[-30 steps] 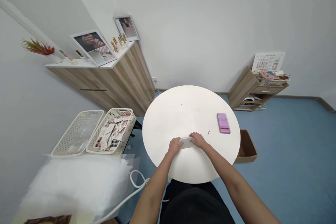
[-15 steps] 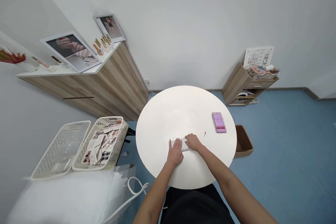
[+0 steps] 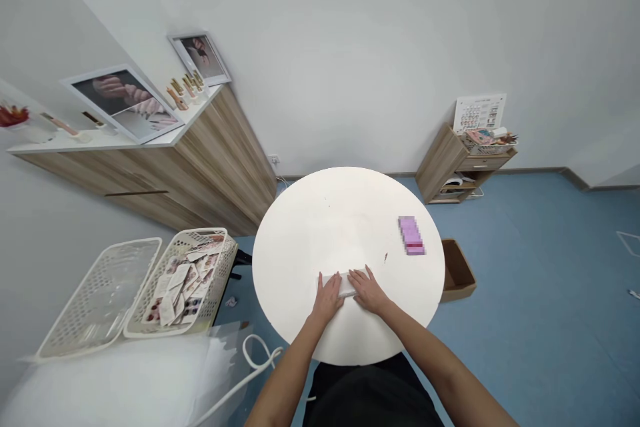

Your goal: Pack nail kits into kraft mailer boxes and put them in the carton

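Note:
On the round white table [image 3: 345, 207] in front of me lies a small, flat, white rectangular packet [image 3: 347, 287]; whether it is paper, cloth or plastic I cannot make out. My left hand [image 3: 327, 298] rests on its left end with the fingers stretched forward and the thumb apart. Across its right end lies my right hand [image 3: 369, 290], fingers also extended and palm down. Both ends of the packet are partly hidden, and only the middle shows between the hands.
A blurred-out purple item [image 3: 411, 235] lies at the table's right side. Below that edge stands an open brown box [image 3: 459, 270]. White baskets [image 3: 133, 317], one holding printed cards, are at the left, near a wooden cabinet [image 3: 235, 167]. A small shelf unit [image 3: 443, 163] stands by the wall.
My right hand has flattened out over the packet's right end, its fingers now straighter than before. My left hand stays on the left end. The whole view has shifted slightly.

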Demonstrator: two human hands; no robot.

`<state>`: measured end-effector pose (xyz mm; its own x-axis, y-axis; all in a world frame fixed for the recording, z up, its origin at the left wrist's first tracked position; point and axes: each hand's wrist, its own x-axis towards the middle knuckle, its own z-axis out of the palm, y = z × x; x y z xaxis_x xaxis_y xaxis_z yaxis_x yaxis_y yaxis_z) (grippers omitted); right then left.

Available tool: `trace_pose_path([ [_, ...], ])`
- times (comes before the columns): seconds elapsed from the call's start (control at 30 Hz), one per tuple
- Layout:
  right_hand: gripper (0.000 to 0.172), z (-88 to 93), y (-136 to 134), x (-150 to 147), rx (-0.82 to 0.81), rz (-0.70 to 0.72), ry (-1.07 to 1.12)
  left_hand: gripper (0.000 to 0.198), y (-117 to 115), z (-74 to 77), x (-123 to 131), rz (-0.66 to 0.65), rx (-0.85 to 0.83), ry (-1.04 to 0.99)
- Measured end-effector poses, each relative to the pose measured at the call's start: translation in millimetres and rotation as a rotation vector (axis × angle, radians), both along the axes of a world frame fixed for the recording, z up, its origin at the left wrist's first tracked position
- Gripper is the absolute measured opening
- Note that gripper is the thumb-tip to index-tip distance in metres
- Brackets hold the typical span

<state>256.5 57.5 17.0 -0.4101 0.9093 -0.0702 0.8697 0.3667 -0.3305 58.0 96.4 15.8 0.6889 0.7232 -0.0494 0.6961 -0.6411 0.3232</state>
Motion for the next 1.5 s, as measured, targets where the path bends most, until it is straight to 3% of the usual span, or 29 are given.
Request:
trace_pose_path([
  [0.23, 0.043, 15.4, -21, 5, -0.067, 0.026, 0.084, 0.049, -27, 5.2, -14, -0.032, -0.101, -0.047],
  [0.37, 0.028, 28.7, -19, 6, -0.123, -0.031, 0.121, 0.034, -28, 14.5, -22, 0.021, -0.177, -0.049],
  [0.5, 0.021, 35.4, 0, 5, -0.183, -0.088, 0.161, 0.023, -12, 23.8, -24, 0.09, -0.214, -0.045],
  [0.7, 0.027, 37.9, 39, 4, -0.283, -0.136, 0.12, 0.022, 17, 30.2, -26, 0.252, -0.327, 0.076],
  [0.83, 0.032, 36.0, 58, -3, -0.276, -0.149, 0.082, 0.022, 19, 31.5, -28, 0.366, -0.278, 0.101],
  [0.9, 0.031, 33.6, 65, -8, -0.29, -0.167, 0.057, 0.038, 15, 30.5, -27, 0.421, -0.172, 0.092],
  [1.03, 0.028, 26.6, 74, -15, -0.303, -0.153, 0.036, 0.06, -1, 15.7, -17, 0.304, 0.064, 0.023],
  [1.1, 0.028, 23.4, 76, -18, -0.302, -0.138, 0.019, 0.064, -10, 1.6, -12, 0.234, 0.063, 0.021],
  [1.23, 0.029, 21.3, 69, -20, -0.207, -0.152, -0.039, 0.069, -19, -21.6, -5, 0.247, 0.049, 0.072],
  [1.37, 0.039, 21.6, 50, -11, 0.017, -0.005, -0.037, 0.064, -11, -17.6, -5, 0.219, 0.044, 0.078],
  [1.5, 0.058, 17.6, 33, 2, 0.008, 0.158, -0.052, 0.062, 6, -3.3, -11, 0.152, -0.064, 0.051],
])
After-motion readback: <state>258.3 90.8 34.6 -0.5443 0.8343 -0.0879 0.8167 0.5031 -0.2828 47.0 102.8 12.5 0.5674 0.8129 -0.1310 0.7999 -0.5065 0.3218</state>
